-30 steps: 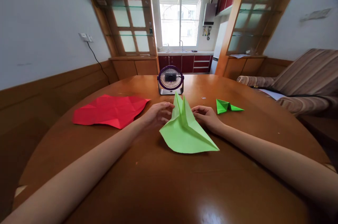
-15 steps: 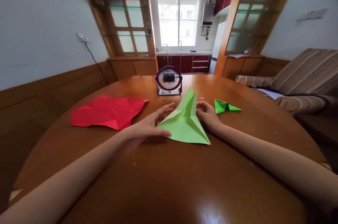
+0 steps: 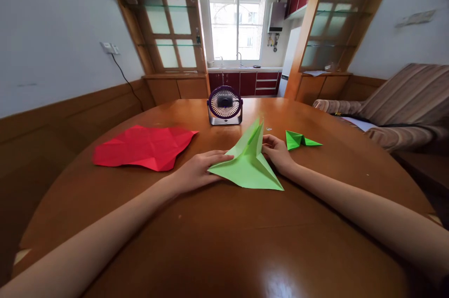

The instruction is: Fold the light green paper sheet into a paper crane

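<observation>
Light-green folded paper sheet (image 3: pixel 247 167): light, floppy, creasable; left hand (image 3: pixel 196 171) flat on its left edge, right hand (image 3: pixel 278 153) pinching its right flap.

Person, head view: two forearms, both bare from the lower picture edge to the wrist; no sleeve, cuff, watch, bracelet or glove visible on either. Left hand (image 3: pixel 196 172): bare, no ring to be seen on the fingers that show. Right hand (image 3: pixel 278 152): bare, likewise without ring or band. Nails too small to tell whether painted. Nothing of the torso or clothing in view.
</observation>
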Demonstrator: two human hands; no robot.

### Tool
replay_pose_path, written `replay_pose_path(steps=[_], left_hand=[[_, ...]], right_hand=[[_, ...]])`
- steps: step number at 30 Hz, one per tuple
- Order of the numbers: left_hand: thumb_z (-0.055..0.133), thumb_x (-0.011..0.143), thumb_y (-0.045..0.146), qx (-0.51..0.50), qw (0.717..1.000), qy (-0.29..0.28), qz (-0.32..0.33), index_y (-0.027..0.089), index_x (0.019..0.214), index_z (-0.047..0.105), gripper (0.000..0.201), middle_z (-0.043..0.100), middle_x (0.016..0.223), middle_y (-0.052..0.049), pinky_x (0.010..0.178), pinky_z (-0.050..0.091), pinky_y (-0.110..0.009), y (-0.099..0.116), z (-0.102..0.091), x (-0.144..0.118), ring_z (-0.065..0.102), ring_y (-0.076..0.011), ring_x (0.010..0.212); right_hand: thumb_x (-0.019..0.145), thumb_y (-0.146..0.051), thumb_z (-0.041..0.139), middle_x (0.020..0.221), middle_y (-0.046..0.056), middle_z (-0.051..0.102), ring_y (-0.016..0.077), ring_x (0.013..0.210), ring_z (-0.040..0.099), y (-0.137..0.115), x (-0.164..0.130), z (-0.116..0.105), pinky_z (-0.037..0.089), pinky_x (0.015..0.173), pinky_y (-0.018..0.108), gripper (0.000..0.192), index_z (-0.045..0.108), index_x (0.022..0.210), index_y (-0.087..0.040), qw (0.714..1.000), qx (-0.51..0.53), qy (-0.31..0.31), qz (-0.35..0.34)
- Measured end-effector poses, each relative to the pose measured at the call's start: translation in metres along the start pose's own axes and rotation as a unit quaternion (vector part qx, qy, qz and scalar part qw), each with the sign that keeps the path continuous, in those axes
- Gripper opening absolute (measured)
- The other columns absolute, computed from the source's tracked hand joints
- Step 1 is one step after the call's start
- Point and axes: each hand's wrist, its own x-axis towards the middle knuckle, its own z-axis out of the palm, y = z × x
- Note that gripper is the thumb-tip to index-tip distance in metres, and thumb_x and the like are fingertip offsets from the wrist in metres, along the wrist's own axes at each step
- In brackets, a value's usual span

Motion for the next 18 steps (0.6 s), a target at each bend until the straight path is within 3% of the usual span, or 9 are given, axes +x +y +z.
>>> replay_pose_path(steps=[7, 14, 18], left_hand=[[0.078, 0.069, 0.034, 0.005, 0.997, 0.070, -0.031, 0.029, 0.124, 0.061, 0.058, 0.065, 0.121, -0.007, 0.099, 0.044, -0.039, -0.005, 0.014, -0.003, 0.059, -0.0273, 0.114], [0.071, 0.076, 0.031, -0.027, 0.986, 0.142, -0.087, 0.027, 0.117, 0.067, 0.041, 0.069, 0.115, -0.005, 0.097, 0.045, -0.037, -0.007, 0.022, -0.003, 0.064, -0.0257, 0.105], [0.070, 0.078, 0.031, -0.045, 0.985, 0.140, -0.090, 0.028, 0.118, 0.065, 0.041, 0.069, 0.115, -0.004, 0.097, 0.045, -0.037, -0.006, 0.024, -0.003, 0.064, -0.0250, 0.105]], right_hand=[[0.062, -0.024, 0.069, 0.072, -0.001, 0.065, 0.0132, 0.058, 0.058, 0.004, 0.002, -0.003, 0.042, 0.052, 0.025, 0.019, 0.060, 0.078, -0.021, 1.000, -0.024, 0.010, -0.014], [0.058, -0.027, 0.074, 0.069, -0.001, 0.065, 0.0130, 0.057, 0.058, 0.003, 0.001, -0.001, 0.043, 0.050, 0.024, 0.023, 0.059, 0.075, -0.020, 1.000, 0.001, 0.016, 0.009], [0.059, -0.027, 0.073, 0.068, -0.001, 0.066, 0.0128, 0.057, 0.058, 0.001, 0.000, -0.001, 0.043, 0.051, 0.024, 0.023, 0.058, 0.074, -0.020, 1.000, -0.005, 0.006, 0.006]])
